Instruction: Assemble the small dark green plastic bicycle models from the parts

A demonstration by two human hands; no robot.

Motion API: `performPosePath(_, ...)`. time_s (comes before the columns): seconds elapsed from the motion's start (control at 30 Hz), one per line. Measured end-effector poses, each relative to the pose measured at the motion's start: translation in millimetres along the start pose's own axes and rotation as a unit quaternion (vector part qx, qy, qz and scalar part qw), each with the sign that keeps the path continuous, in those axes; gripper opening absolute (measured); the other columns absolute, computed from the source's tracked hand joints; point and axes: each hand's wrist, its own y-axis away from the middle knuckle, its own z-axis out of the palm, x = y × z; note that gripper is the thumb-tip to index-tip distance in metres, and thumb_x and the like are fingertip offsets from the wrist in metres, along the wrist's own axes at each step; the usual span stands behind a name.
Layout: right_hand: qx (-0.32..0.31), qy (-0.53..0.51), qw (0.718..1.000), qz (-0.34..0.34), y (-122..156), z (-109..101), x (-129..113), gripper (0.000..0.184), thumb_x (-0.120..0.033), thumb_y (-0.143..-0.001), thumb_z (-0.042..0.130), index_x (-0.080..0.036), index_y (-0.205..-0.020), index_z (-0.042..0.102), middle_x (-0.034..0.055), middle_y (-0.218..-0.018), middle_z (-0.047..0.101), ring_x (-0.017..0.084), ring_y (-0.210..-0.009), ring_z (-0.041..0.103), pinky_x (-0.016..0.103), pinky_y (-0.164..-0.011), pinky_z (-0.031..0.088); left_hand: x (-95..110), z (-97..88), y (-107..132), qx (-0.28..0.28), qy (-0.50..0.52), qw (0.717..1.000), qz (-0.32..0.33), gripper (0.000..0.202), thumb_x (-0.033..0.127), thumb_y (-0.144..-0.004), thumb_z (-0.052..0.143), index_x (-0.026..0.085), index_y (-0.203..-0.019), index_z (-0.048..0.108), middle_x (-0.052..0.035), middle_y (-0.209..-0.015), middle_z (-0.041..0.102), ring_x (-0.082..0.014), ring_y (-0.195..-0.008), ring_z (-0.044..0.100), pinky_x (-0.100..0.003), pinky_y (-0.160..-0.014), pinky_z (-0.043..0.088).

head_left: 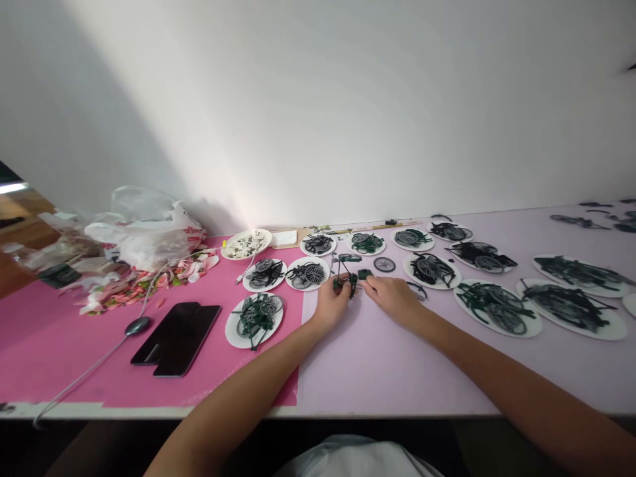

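Observation:
My left hand (332, 303) is closed around a dark green model bicycle frame (353, 279), holding it just above the lilac part of the table. Close by on the right, my right hand (392, 295) pinches a small dark green piece (364, 273) against the frame's side; whether the two are joined I cannot tell. A loose grey spoked wheel (384, 264) lies flat behind my right hand. Partly hidden by that hand is a curved dark part (416, 289). Just behind the frame rests another small green piece (349, 258).
White plates of model bicycle parts, such as a plate (230, 333) on the left and a plate (536, 329) on the right, surround my hands. Farther left are black phones (186, 334), a cable with a grey mouse-like puck (138, 326), petals (134, 291) and a plastic bag (149, 235).

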Motion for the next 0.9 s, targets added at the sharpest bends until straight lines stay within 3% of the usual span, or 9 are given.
performPosePath(0.13, 0.009, -0.068, 0.998, -0.009, 5, -8, -3, 0.034, -0.038, -0.107, 0.039, -0.021, -0.086, 0.059, 0.0053, -0.071, 0.069, 0.021, -0.064, 0.064, 0.029, -0.06, 0.028, -2, -0.7, 0, 0.007, -0.014, 1.0, 0.009, 0.032, 0.029, -0.091, 0.068, 0.011, -0.117, 0.069, -0.0121, -0.095, 0.078, -0.0193, -0.081, 0.074, -0.03, -0.076, 0.059)
performPosePath(0.3, 0.02, -0.199, 0.98, -0.02, 9, -14, -1, 0.017, -0.038, -0.101, 0.049, -0.023, -0.107, 0.053, 0.0023, -0.086, 0.071, 0.02, -0.074, 0.068, 0.027, -0.066, 0.039, -2, -1.8, -1, 0.02, -0.038, 0.999, 0.017, 0.031, 0.029, -0.092, 0.068, 0.011, -0.116, 0.069, -0.0133, -0.099, 0.077, -0.0198, -0.084, 0.074, -0.03, -0.076, 0.058)
performPosePath(0.53, 0.012, -0.226, 0.974, 0.002, 7, -13, 2, 0.009, -0.031, -0.098, 0.049, -0.024, -0.1, 0.054, 0.0048, -0.095, 0.073, 0.021, -0.075, 0.068, 0.029, -0.066, 0.042, 0, -1.5, -1, 0.007, -0.044, 0.999, 0.022, 0.03, 0.029, -0.091, 0.067, 0.011, -0.115, 0.07, -0.0137, -0.102, 0.077, -0.0201, -0.086, 0.074, -0.029, -0.075, 0.058)
performPosePath(0.9, 0.021, -0.186, 0.982, 0.018, 2, -10, 5, 0.027, -0.041, -0.102, 0.045, -0.025, -0.08, 0.05, -0.0001, -0.067, 0.063, 0.019, -0.056, 0.057, 0.028, -0.056, 0.031, 7, 1.3, 4, -0.01, -0.005, 1.0, -0.006, 0.029, 0.025, -0.092, 0.068, 0.01, -0.117, 0.068, -0.0145, -0.105, 0.078, -0.0215, -0.089, 0.076, -0.032, -0.082, 0.06)
